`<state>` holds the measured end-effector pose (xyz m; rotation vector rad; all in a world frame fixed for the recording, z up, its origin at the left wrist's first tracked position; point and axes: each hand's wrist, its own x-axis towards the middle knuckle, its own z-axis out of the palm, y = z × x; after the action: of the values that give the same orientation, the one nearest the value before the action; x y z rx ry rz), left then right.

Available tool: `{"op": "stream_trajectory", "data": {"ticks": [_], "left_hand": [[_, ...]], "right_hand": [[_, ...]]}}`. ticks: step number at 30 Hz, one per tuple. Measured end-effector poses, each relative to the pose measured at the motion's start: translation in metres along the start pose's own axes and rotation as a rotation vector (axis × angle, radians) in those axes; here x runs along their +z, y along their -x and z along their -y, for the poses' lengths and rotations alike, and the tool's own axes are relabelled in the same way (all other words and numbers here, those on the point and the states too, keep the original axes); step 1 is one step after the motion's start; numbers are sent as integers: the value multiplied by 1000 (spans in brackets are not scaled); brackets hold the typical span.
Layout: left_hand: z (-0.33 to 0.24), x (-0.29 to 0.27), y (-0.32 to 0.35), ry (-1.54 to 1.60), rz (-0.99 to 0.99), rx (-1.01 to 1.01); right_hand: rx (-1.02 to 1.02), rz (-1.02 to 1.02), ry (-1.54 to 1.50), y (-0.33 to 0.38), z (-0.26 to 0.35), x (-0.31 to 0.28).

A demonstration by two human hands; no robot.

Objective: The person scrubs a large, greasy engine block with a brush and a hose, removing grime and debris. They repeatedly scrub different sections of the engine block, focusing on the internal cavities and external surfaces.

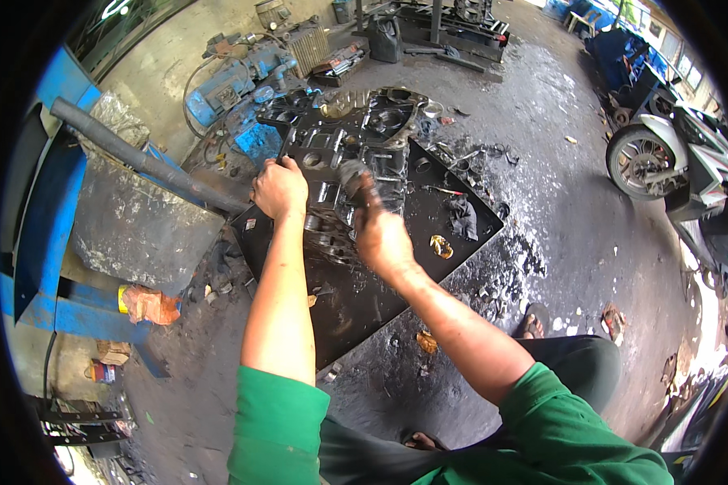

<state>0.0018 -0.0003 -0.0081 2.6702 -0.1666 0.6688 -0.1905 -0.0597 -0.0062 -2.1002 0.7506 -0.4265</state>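
Rests the left hand (pixel 280 190) on the left edge of a black, oily engine block (pixel 340 141), just above the centre of the frame, fingers curled in and pressed together; cannot tell whether pinching the edge or merely leaning on it. Holds a dark tool (pixel 352 178) with a blunt, rounded head in the right hand (pixel 384 238), at the middle of the frame, fingers folded around it; cannot tell the exact kind of tool, for blur and grime. Points the head up and left, over the block.

Reaches in with both bare forearms (pixel 283 315) from the lower edge, below green sleeves (pixel 279 424). Has the block on a black tray (pixel 364 315), turned cornerwise across the middle of the frame. Includes, on the tray's right part, a crumpled dark cloth (pixel 463 218) and, just below and left of it, a yellowish-brown scrap (pixel 441 246). Takes in a blue motor (pixel 226 89) at upper left, a black container (pixel 385 40) at top centre and a motorcycle (pixel 663 145) at upper right.
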Motion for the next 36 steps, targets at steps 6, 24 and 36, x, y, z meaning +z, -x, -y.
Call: {"op": "stream_trajectory", "data": {"ticks": [6, 24, 36], "left_hand": [[1, 2, -3, 7, 73, 12], [-1, -5, 0, 8, 10, 29], [3, 3, 0, 3, -4, 25]], "right_hand": [[48, 402, 85, 16, -23, -27], [-81, 251, 134, -9, -15, -40], [-66, 145, 76, 3, -22, -2]]}}
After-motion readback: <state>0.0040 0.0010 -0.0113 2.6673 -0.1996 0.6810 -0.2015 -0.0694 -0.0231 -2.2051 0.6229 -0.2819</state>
